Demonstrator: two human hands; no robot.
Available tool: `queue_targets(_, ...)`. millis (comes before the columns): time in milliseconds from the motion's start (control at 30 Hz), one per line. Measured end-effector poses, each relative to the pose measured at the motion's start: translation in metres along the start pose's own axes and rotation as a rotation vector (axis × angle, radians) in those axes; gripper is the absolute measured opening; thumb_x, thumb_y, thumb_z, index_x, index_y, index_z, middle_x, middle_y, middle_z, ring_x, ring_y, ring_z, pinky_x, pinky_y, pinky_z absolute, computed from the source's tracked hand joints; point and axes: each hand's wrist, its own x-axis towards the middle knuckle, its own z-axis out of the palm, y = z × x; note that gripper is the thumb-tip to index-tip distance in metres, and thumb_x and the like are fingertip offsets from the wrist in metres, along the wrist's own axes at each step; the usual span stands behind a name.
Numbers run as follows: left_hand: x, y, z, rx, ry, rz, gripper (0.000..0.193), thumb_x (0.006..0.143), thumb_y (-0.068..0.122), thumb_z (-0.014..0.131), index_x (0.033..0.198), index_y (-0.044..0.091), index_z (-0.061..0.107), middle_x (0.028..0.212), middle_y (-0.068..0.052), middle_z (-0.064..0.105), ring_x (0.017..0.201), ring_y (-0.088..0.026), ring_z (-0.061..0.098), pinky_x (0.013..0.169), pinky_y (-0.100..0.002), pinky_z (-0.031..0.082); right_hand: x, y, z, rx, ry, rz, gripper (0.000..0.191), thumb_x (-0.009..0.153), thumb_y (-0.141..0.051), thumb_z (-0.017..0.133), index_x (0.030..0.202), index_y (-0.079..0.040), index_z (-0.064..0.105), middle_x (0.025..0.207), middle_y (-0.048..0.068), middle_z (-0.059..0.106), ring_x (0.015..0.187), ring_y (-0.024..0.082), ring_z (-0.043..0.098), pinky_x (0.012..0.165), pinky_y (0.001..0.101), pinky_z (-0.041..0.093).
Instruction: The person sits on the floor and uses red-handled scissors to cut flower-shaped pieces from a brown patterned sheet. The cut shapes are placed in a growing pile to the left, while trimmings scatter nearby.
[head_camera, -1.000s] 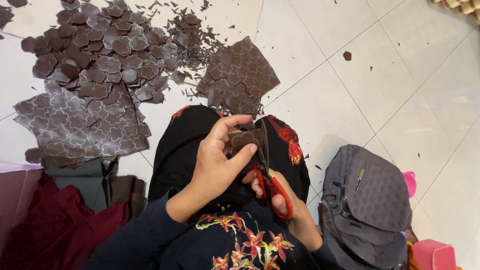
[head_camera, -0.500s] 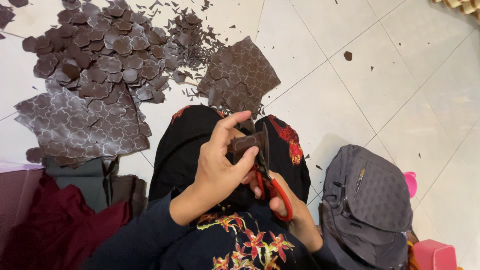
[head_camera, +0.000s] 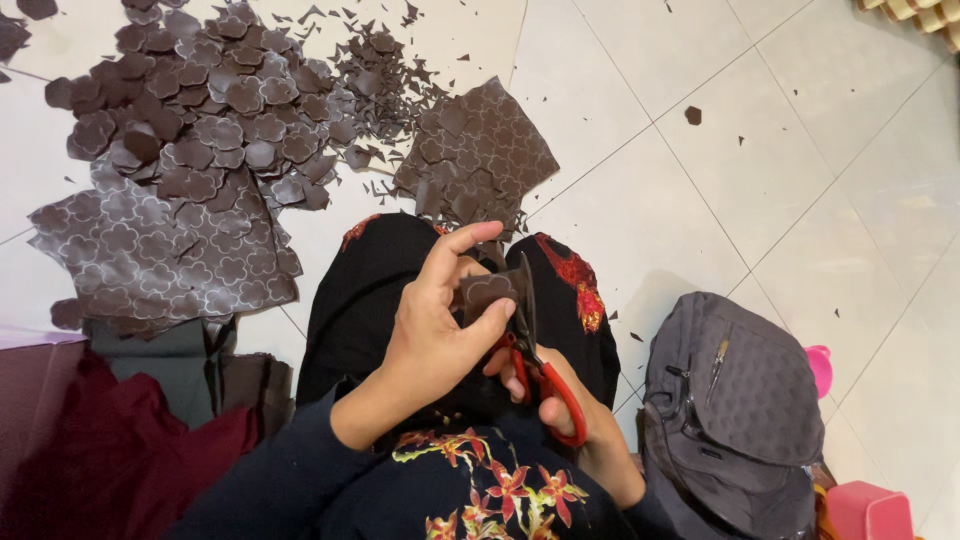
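My left hand (head_camera: 438, 330) pinches a small brown flower-shaped cutout (head_camera: 487, 291) between thumb and fingers, over my lap. My right hand (head_camera: 560, 400), mostly hidden behind the left, grips red-handled scissors (head_camera: 535, 365) whose blades point up along the cutout's right edge. Both hands are close together above my black, red-patterned clothing.
A heap of cut brown flower shapes (head_camera: 200, 120) lies on the white tiled floor at upper left, above a patterned brown sheet (head_camera: 150, 260). Another patterned sheet (head_camera: 480, 155) lies ahead among small scraps. A grey backpack (head_camera: 735, 400) sits at right, dark red cloth (head_camera: 110, 460) at lower left.
My left hand has turned the cutout slightly and the scissors have shifted a little along its edge. Everything on the floor is as before.
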Motion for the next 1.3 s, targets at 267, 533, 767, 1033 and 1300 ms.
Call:
queue_targets(267, 0.003, 0.003, -0.001, -0.003, -0.004, -0.031, 0.065, 0.086, 0.0, 0.072, 0.146, 0.007, 0.048, 0.084, 0.001, 0.066, 0.077, -0.004, 0.063, 0.071, -0.021, 0.053, -0.003, 0.011, -0.002, 0.008, 0.031, 0.004, 0.118, 0.061, -0.104, 0.053, 0.107, 0.004, 0.062, 0.075, -0.003, 0.047, 0.067, 0.008, 0.043, 0.061, 0.0233, 0.035)
queue_targets(533, 0.007, 0.008, -0.008, -0.018, -0.075, -0.055, 0.064, 0.086, 0.003, 0.072, 0.146, 0.007, 0.049, 0.083, 0.003, 0.063, 0.077, -0.003, 0.061, 0.072, -0.021, 0.051, -0.004, 0.006, -0.002, 0.076, 0.057, 0.036, 0.112, 0.054, -0.105, 0.055, 0.09, 0.0, 0.059, 0.07, -0.001, 0.049, 0.061, 0.008, 0.044, 0.056, 0.0233, 0.036)
queue_targets(767, 0.01, 0.001, -0.008, -0.186, -0.078, -0.121, 0.064, 0.087, -0.001, 0.073, 0.145, 0.005, 0.048, 0.091, 0.002, 0.067, 0.084, -0.004, 0.062, 0.076, -0.02, 0.051, -0.005, -0.008, -0.003, 0.045, 0.094, 0.067, 0.108, 0.051, -0.106, 0.055, 0.081, -0.002, 0.057, 0.064, -0.002, 0.048, 0.057, 0.007, 0.044, 0.052, 0.0212, 0.032)
queue_targets(1033, 0.01, 0.0, -0.009, -0.148, -0.09, -0.092, 0.06, 0.089, -0.004, 0.071, 0.143, 0.004, 0.047, 0.098, -0.002, 0.073, 0.091, -0.004, 0.067, 0.083, -0.021, 0.054, -0.002, -0.007, -0.003, 0.037, 0.055, 0.07, 0.114, 0.052, -0.106, 0.056, 0.097, -0.002, 0.061, 0.07, -0.004, 0.05, 0.063, 0.005, 0.045, 0.058, 0.0202, 0.036)
queue_targets(1300, 0.011, -0.004, -0.004, -0.176, -0.072, -0.083, 0.059, 0.089, -0.003, 0.071, 0.143, 0.003, 0.047, 0.097, -0.002, 0.072, 0.09, -0.004, 0.066, 0.082, -0.02, 0.054, -0.002, 0.027, 0.005, 0.138, 0.119, -0.063, 0.103, 0.06, -0.1, 0.06, 0.091, -0.002, 0.059, 0.067, -0.003, 0.049, 0.06, 0.008, 0.048, 0.055, 0.0223, 0.04)
